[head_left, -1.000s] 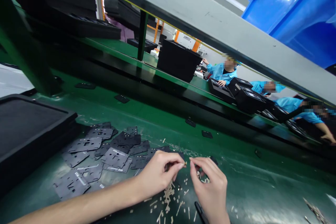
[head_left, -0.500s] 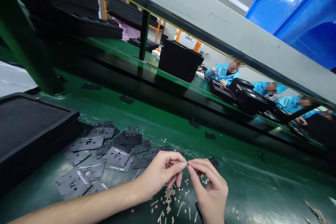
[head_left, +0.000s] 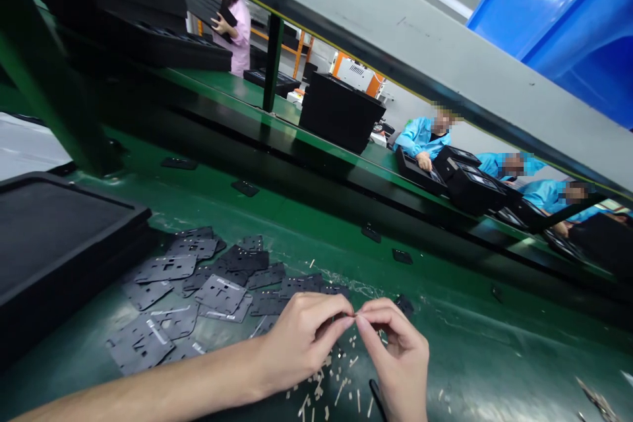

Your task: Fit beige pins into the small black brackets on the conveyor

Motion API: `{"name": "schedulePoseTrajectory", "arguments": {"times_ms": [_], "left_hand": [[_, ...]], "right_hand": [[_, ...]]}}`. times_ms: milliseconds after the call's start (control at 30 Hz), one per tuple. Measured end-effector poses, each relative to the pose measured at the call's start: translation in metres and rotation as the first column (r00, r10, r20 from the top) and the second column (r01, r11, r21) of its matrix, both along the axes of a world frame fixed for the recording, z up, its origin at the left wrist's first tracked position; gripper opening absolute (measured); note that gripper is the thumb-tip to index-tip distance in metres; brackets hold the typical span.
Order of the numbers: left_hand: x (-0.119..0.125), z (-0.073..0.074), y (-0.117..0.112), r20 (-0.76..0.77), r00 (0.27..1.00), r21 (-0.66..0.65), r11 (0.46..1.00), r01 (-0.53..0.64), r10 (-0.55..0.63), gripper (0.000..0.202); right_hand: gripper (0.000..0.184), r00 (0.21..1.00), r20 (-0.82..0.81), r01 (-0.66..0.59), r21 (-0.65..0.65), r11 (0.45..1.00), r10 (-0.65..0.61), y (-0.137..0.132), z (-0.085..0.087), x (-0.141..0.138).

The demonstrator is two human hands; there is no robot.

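My left hand (head_left: pixel 311 333) and my right hand (head_left: pixel 395 356) meet above the green work surface (head_left: pixel 475 356), thumb and forefinger pinched on each side, fingertips touching. Whatever sits between the fingertips is tiny and mostly hidden; I cannot name it. Below the hands lie scattered small pale strips and bits (head_left: pixel 341 389). Left of them spreads a loose pile of flat black plates (head_left: pixel 220 293) with cut-outs, some carrying a whitish strip. A dark band or cord (head_left: pixel 376 399) shows by my right wrist.
A large black foam tray (head_left: pixel 69 231) stands at the left. Metal tweezers or pliers (head_left: pixel 596 399) lie at the lower right. Small black pieces (head_left: pixel 246 188) dot the far strip. A grey beam (head_left: pixel 395 26) crosses overhead, a blue bin (head_left: pixel 558 20) above it. Co-workers (head_left: pixel 420 138) sit beyond.
The fingers of my left hand have curled in, and the small brownish bit seen between the fingertips is now mostly covered. A person in pink has come into view at the back.
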State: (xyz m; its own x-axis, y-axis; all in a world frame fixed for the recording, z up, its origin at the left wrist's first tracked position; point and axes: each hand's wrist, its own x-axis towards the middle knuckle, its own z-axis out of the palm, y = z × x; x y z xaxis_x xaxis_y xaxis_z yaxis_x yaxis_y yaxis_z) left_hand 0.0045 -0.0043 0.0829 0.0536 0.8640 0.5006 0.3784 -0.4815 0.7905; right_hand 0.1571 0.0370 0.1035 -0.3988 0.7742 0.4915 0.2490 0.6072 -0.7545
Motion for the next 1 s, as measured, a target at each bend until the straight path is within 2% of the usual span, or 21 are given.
{"name": "schedulePoseTrajectory", "arguments": {"times_ms": [133,300,433,567,633,733,833,933,1000], "left_hand": [[0.000,-0.002,0.001,-0.035,0.999,-0.011,1.000,-0.006,0.006,0.020],[0.001,-0.002,-0.001,-0.047,0.999,-0.043,0.999,-0.007,0.005,0.022],[-0.003,0.000,0.005,-0.064,0.998,-0.111,0.993,-0.034,0.027,0.022],[-0.006,0.000,0.013,-0.245,0.967,-0.247,0.960,-0.129,0.066,0.021],[-0.005,0.002,0.014,-0.273,0.961,-0.279,0.953,-0.117,0.038,0.020],[-0.003,0.007,0.009,-0.047,0.997,-0.308,0.950,0.048,-0.065,0.017],[-0.003,0.013,0.005,0.199,0.969,-0.326,0.923,0.207,-0.147,0.022],[-0.004,0.014,0.005,0.330,0.935,-0.326,0.914,0.242,-0.130,0.025],[-0.004,0.012,0.006,0.421,0.901,-0.327,0.909,0.259,-0.105,0.025]], "right_hand": [[0.009,0.999,0.018,0.038,0.134,0.990,-0.040,-0.004,0.001,-0.002],[0.014,0.996,0.059,0.045,0.324,0.945,-0.067,-0.006,-0.003,-0.003],[0.016,0.997,0.057,0.036,0.316,0.948,-0.057,-0.004,0.001,0.001],[0.014,0.989,-0.019,0.146,0.257,0.955,-0.146,0.003,0.007,0.008],[0.013,0.984,-0.004,0.173,0.275,0.946,-0.179,0.006,0.006,0.010],[0.016,0.984,0.065,0.133,0.364,0.922,-0.167,0.006,0.002,0.006],[0.020,0.986,0.112,0.058,0.445,0.894,-0.120,0.002,0.000,0.000],[0.025,0.987,0.140,0.003,0.480,0.877,-0.080,-0.002,0.003,-0.005],[0.028,0.987,0.156,-0.029,0.459,0.888,-0.049,-0.003,0.005,-0.005]]}}
